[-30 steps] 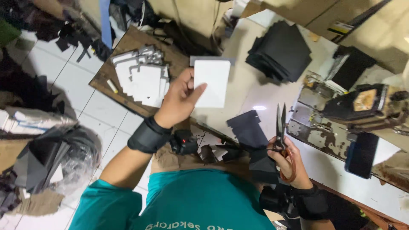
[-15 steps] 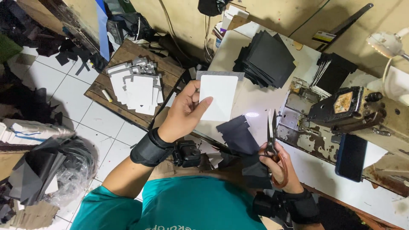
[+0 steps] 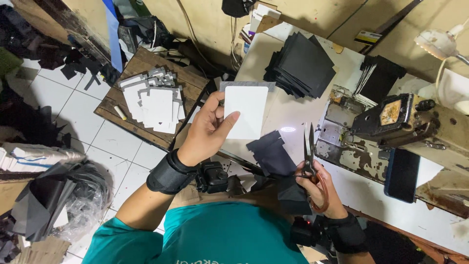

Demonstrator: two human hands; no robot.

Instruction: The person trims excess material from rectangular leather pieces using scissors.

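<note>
Here we see the left hand (image 3: 207, 132) raised over the near edge of the table (image 3: 293, 115), fingers closed on a white card (image 3: 249, 111) with a grey sheet behind it; the thumb lies across the card's lower left part and the other fingers sit behind it. The card is upright in the grip, clear of the tabletop. The right hand (image 3: 320, 188) is closed around the orange handles of scissors (image 3: 309, 151), blades pointing away from us and nearly shut, over the table's near edge beside a dark cut piece (image 3: 271, 154). We also see a second dark piece (image 3: 293, 195) hanging below that hand, but whether the fingers pinch it we cannot tell. Both wrists wear black bands. At the table's far edge lies a stack of black sheets (image 3: 300, 66), and on the right side stands a sewing machine (image 3: 405, 120) with a phone (image 3: 401, 175) just before it. Left of the table, a low wooden stand (image 3: 127, 117) carries a pile of white cards (image 3: 154, 102) and a small white stick (image 3: 120, 113) near its front edge.
</note>
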